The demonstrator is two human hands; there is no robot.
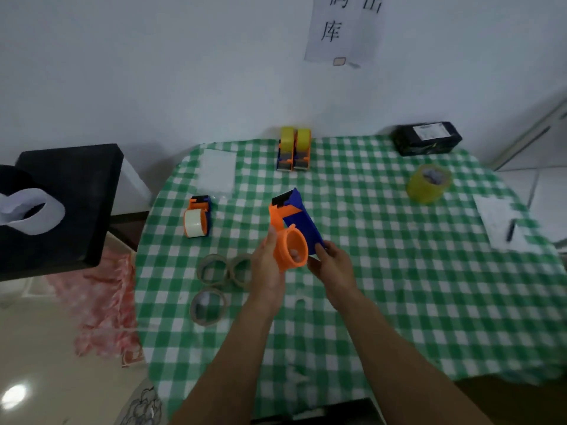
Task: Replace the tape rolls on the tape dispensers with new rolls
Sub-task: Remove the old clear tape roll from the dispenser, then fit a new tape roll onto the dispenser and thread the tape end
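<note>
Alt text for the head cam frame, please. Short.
Both hands hold an empty blue-and-orange tape dispenser above a green checked tablecloth: left hand at its orange hub, right hand on the blue body. Around it lie three empty cores, a yellow tape roll and three loaded dispensers.

Place type: small packing or dispatch room, plainly fitted.
Wall sign (pixel 340 29): paper sheet on the far white wall carried large printed Chinese characters.
Parcel (pixel 428 138): black-wrapped, white-labelled, lay far right on the table (pixel 399 286).
Tape dispensers (pixel 294 150): two loaded units stood at the far edge.
Tape roll (pixel 428 184): yellowish, sat right.
Floor (pixel 40 348): pale and glossy, near left.
</note>
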